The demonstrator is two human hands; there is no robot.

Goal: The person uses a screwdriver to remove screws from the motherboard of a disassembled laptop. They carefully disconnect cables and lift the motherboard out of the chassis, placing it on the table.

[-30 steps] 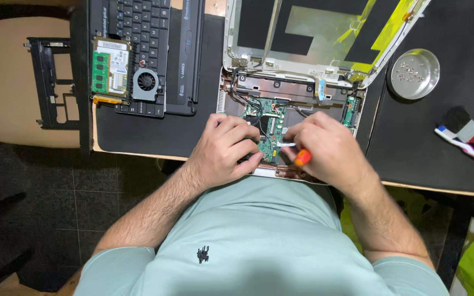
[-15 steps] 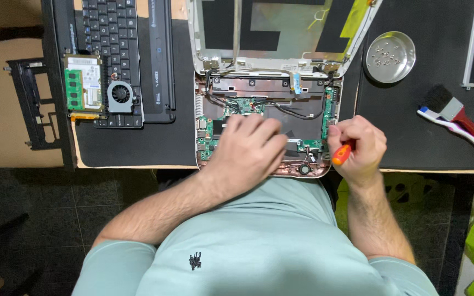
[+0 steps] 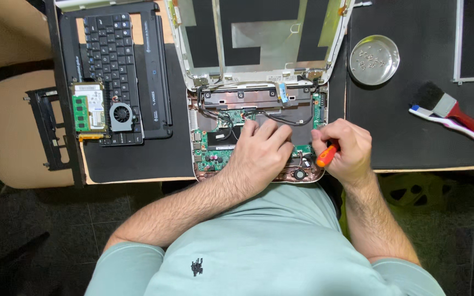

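Over the green circuit board (image 3: 215,156), hands (image 3: 261,156) (image 3: 342,149) grip an orange-handled screwdriver (image 3: 326,156).

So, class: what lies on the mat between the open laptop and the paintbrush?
In the head view, a round metal dish holding small screws sits between the laptop and the paintbrush, on the black mat.

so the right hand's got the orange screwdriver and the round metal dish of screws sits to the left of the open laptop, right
Not quite. The right hand does hold the orange screwdriver, but the round metal dish of screws sits to the right of the open laptop, not the left. The head view shows it.
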